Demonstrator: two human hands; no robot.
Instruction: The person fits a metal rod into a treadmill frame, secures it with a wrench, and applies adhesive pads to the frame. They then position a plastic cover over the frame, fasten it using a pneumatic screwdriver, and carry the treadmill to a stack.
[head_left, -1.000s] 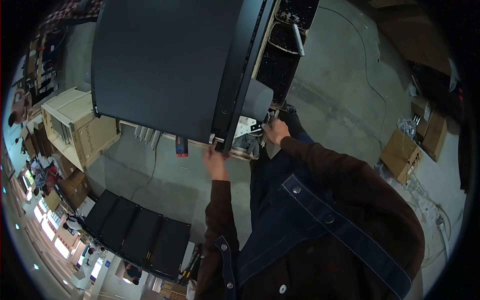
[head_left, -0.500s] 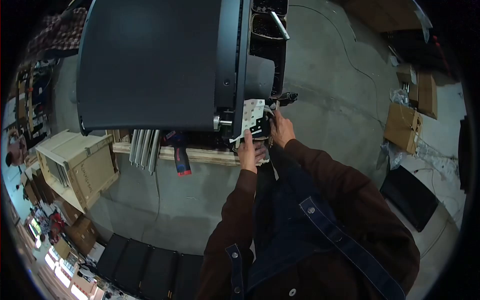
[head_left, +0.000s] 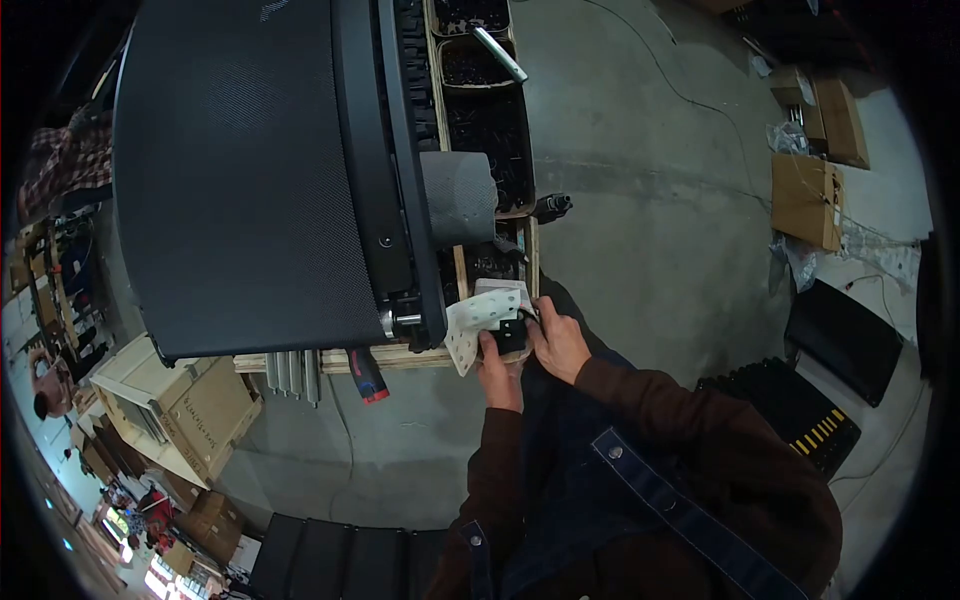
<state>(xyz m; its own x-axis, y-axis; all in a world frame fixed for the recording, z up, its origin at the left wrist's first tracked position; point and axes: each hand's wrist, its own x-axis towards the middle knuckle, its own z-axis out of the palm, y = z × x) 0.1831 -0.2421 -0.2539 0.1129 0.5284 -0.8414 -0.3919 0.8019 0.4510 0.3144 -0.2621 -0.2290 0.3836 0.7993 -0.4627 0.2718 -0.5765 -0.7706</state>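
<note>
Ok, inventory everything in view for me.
Cabinet: one, black, upper left
Bins: at least three, dark, right of cabinet
Bar: one, silver, across bins
Roll: one, grey, beside cabinet
Plate: at least one, white, at hands
Tool: one, dark with red, cabinet's lower edge
Tubes: several, grey, left of tool
Crate: one, pale, lower left
Boxes: several, brown, right, lower left
Panels: several, black, bottom, lower right
Checked garment: one, reddish, left edge
Sleeves: two, brown, lower centre
Hands: two, bare, at plate

Wooden bench (head_left: 425, 359); black cabinet (head_left: 250, 190) atop
</note>
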